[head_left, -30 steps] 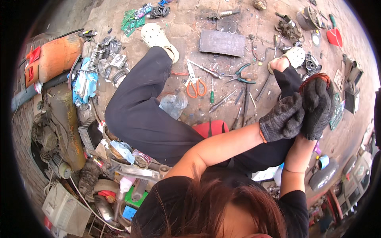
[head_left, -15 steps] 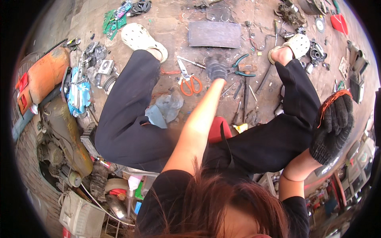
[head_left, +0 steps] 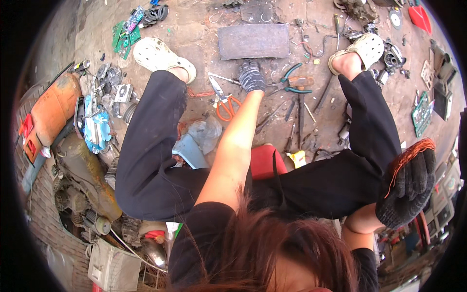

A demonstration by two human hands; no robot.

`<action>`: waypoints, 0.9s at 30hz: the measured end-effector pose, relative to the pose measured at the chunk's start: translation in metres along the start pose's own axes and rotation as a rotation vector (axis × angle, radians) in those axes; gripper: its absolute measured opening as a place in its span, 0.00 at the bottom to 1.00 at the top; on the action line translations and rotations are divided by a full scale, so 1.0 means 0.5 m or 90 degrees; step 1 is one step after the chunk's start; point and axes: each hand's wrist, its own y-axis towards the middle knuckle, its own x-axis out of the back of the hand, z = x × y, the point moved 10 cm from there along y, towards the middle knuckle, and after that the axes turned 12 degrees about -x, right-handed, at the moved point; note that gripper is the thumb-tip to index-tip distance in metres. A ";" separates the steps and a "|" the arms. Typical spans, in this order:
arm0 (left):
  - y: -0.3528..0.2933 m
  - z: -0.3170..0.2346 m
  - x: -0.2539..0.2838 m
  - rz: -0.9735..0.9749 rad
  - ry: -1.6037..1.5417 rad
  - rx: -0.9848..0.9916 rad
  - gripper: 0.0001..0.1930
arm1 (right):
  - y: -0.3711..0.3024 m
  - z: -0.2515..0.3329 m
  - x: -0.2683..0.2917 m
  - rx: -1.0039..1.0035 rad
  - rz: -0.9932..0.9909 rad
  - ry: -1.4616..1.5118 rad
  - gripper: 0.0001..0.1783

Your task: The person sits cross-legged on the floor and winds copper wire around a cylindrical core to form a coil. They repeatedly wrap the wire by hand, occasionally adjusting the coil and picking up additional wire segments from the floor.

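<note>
My left hand (head_left: pixel 251 78), in a grey knit glove, reaches forward over the ground. Its dark fingertips meet the near edge of a flat metal plate (head_left: pixel 253 41); whether they grip it I cannot make out. A thin-shafted screwdriver (head_left: pixel 223 78) points toward that glove from the left. Orange-handled scissors (head_left: pixel 224 108) lie nearer to me, and teal-handled pliers (head_left: pixel 291 78) lie to the right. At the far right, my right hand (head_left: pixel 408 182), in a dark glove, is raised with fingers curled around a bundle of copper-coloured wire (head_left: pixel 413 152).
Between my legs are a wooden-handled hammer (head_left: pixel 300 109), a clear plastic bag (head_left: pixel 204 134) and a red block (head_left: pixel 266 162). Green circuit boards (head_left: pixel 125 41) lie far left. An orange cylinder (head_left: pixel 57 107) and metal scrap crowd the left; another circuit board (head_left: pixel 422 114) is on the right.
My left hand has moved forward from beside the pliers to the plate's near edge. My right hand has lowered slightly, still with the wire, uncovering more of the circuit board behind it.
</note>
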 end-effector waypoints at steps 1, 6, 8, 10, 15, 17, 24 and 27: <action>0.005 0.002 -0.008 0.007 0.011 -0.023 0.16 | -0.008 -0.002 0.001 0.018 -0.003 0.010 0.28; 0.022 -0.022 -0.032 0.075 0.102 -0.149 0.12 | -0.020 -0.002 0.014 0.004 -0.120 0.001 0.28; 0.016 -0.041 -0.025 0.071 0.178 -0.219 0.12 | -0.017 -0.003 0.013 -0.011 -0.132 -0.060 0.28; 0.013 -0.048 -0.011 0.042 0.194 -0.241 0.12 | -0.015 -0.006 0.016 -0.015 -0.153 -0.066 0.28; 0.009 -0.022 -0.008 0.050 0.169 -0.202 0.13 | -0.033 -0.011 0.041 -0.010 -0.243 -0.068 0.28; 0.007 -0.021 -0.014 0.101 0.161 -0.204 0.14 | -0.039 -0.012 0.048 -0.010 -0.265 -0.068 0.27; -0.034 0.002 0.084 -0.089 0.007 -0.187 0.13 | -0.073 -0.004 0.080 -0.014 -0.369 -0.086 0.27; -0.060 0.081 0.027 -0.035 -0.314 -0.016 0.11 | -0.112 0.000 0.083 0.017 -0.572 -0.205 0.28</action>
